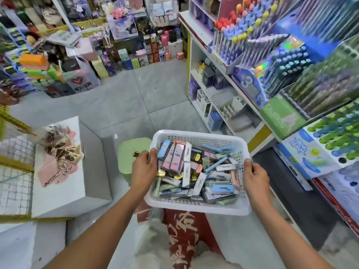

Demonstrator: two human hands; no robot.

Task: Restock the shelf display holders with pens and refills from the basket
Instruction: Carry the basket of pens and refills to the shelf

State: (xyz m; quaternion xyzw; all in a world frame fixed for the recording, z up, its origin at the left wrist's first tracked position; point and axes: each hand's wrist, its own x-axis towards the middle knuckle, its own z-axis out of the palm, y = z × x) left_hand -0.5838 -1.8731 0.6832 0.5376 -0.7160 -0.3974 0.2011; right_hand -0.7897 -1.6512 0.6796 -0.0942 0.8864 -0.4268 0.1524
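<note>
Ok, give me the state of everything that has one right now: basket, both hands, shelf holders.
White perforated plastic basket: held off the floor, full of small boxed packs.
Left hand: grip on the basket's left rim.
Right hand: grip on the basket's right rim.
Tiered pen display holders on the shelf: mostly full of upright pens.
Green stool: standing beneath the basket.
</note>
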